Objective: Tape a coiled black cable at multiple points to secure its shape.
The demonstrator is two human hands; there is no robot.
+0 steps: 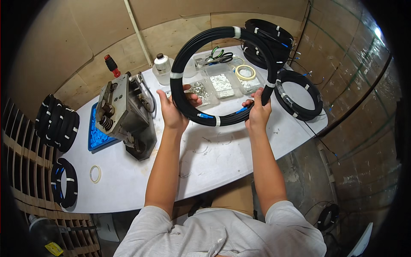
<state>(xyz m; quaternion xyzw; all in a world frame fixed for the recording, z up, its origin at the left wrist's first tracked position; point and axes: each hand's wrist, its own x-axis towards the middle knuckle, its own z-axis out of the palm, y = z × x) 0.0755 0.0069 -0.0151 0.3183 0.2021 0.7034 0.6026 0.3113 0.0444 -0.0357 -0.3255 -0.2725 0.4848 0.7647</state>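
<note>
A large coil of black cable (176, 58) is held up above the table, bound in several places with white tape. Two blue cable connectors (205, 115) show on its lower part. My left hand (174, 112) grips the coil at its lower left, thumb outside and fingers through the ring. At the lower right my right hand (259, 112) closes round it, close to the second blue connector. Through the ring I see a clear tray of small metal parts (199, 92) and a clear box of white pieces (221, 85).
A metal press (124, 113) with a red-handled lever stands left, beside a blue tray of blue parts (97, 135). More cable coils lie at the left (64, 184) and right (299, 113). Behind are a white bottle (162, 64), scissors (219, 59) and tape rolls (245, 73).
</note>
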